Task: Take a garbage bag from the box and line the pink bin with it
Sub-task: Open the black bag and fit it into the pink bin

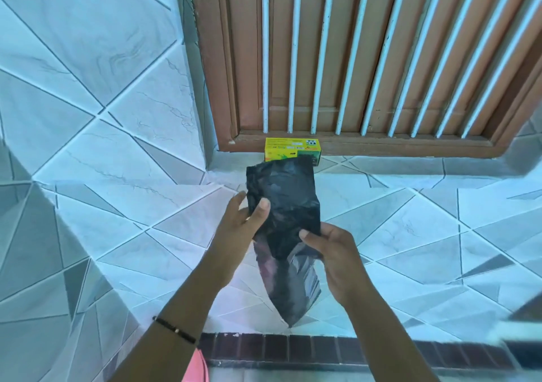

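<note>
A folded black garbage bag (pixel 283 205) is held up in front of me over a tiled ledge, its loose lower part hanging down. My left hand (pixel 239 226) grips the bag's left edge, thumb on its front. My right hand (pixel 331 252) pinches the bag's lower right side. Behind the bag, the yellow and green bag box (pixel 286 148) sits on the ledge against the window frame. A sliver of the pink bin (pixel 196 367) shows at the bottom edge, below my left forearm.
A brown wooden window frame (pixel 366 144) with white bars rises behind the box. A tiled wall (pixel 102 73) closes the left side. A dark brick-pattern strip (pixel 308 348) runs along the ledge's near edge.
</note>
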{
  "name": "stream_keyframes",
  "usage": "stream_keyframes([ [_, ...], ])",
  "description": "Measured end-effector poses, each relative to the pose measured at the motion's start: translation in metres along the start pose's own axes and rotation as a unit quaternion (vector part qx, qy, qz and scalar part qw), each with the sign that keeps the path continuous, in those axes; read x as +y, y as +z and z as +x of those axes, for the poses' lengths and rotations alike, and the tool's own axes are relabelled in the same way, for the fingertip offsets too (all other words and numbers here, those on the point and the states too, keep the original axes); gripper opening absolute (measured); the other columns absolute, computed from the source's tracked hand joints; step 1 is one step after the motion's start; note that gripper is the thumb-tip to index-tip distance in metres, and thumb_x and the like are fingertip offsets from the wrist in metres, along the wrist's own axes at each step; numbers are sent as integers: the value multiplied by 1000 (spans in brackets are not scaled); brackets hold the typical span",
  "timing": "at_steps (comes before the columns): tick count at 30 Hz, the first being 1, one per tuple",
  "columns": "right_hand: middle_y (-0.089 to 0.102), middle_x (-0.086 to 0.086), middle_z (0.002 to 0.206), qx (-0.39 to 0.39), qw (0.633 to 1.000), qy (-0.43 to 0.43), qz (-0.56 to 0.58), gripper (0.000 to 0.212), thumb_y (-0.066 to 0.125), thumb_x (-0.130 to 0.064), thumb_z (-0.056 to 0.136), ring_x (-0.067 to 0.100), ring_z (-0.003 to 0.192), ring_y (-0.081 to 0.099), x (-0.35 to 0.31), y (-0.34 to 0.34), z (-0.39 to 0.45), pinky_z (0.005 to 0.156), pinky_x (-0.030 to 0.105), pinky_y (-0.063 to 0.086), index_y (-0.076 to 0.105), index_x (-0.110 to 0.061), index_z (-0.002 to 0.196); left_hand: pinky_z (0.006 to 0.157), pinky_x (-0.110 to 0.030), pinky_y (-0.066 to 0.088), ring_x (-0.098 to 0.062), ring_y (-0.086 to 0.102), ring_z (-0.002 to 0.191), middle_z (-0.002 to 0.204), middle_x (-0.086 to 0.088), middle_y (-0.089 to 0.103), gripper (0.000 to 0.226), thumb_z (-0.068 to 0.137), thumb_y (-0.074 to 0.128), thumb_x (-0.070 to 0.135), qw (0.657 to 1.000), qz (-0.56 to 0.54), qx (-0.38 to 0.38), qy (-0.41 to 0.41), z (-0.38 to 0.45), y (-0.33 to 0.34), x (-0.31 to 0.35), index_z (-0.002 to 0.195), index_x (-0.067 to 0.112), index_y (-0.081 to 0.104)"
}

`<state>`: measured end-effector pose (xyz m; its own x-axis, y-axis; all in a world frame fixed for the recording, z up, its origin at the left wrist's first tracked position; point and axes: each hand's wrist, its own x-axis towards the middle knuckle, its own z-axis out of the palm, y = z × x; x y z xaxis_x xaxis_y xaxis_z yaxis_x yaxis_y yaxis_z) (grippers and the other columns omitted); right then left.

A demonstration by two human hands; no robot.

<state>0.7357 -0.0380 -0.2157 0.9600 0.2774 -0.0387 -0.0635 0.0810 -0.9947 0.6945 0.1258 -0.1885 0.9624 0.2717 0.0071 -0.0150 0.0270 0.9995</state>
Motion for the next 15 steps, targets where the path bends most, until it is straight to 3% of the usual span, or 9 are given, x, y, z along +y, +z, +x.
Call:
stream_keyframes([
  [2, 76, 12, 94, 8, 999, 0, 37, 15, 60, -4, 86, 29, 86, 71, 0, -3, -15, 78, 35, 54, 72, -4, 94, 92, -28, 52, -12, 65, 100, 110, 5, 68, 86, 54, 62, 79, 996, 49, -64, -41, -22, -6, -12, 118, 22, 54],
  [4, 76, 11, 93, -4, 998, -10, 61, 15, 61, -5, 84, 27, 85, 71, 0, -7, -25, 76, 34, 55, 72, -6, 94, 78, -20, 55, -12, 68, 85, 90, 8, 72, 52, 66, 66, 64, 990, 100, -91, -32, -41, -3, -25, 96, 21, 64],
  [6, 74, 13, 96, -32, 996, -7, 81, 24, 68, -18, 77, 29, 88, 68, 4, -11, -38, 77, 34, 55, 72, -5, 97, 78, -29, 56, -18, 69, 84, 86, 4, 74, 22, 79, 68, 37, 992, 115, -56, -18, -54, -1, -35, 88, 17, 68],
  [8, 69, 18, 104, -80, 992, 0, 97, 42, 73, -26, 76, 31, 94, 64, 10, -15, -53, 83, 37, 51, 67, 0, 108, 77, -31, 57, -17, 69, 80, 77, 7, 74, 8, 82, 69, 26, 994, 99, -33, -8, -67, -1, -37, 80, 18, 69],
  [10, 69, 17, 103, -114, 990, 16, 77, 40, 70, -24, 77, 27, 93, 65, 17, -18, -72, 83, 37, 50, 66, 1, 108, 71, -25, 58, -12, 71, 74, 71, 12, 73, 6, 83, 68, 26, 997, 76, -26, 4, -74, -1, -33, 78, 22, 67],
  [13, 71, 0, 72, -83, 992, 43, -81, 11, 70, -19, 81, 11, 71, 66, 26, -18, -96, 78, 32, 48, 69, -9, 81, 53, -13, 50, -3, 66, 57, 65, 12, 68, 15, 86, 60, 38, 998, 66, -10, -1, -87, 4, -24, 78, 25, 61],
  [15, 69, 2, 70, -58, 993, 46, -87, 8, 67, -14, 84, 15, 72, 66, 32, -20, -106, 79, 36, 54, 70, -7, 82, 69, -22, 52, -10, 67, 77, 78, 4, 69, 35, 81, 50, 57, 998, 48, -26, -25, -96, 5, -27, 84, 24, 62],
])
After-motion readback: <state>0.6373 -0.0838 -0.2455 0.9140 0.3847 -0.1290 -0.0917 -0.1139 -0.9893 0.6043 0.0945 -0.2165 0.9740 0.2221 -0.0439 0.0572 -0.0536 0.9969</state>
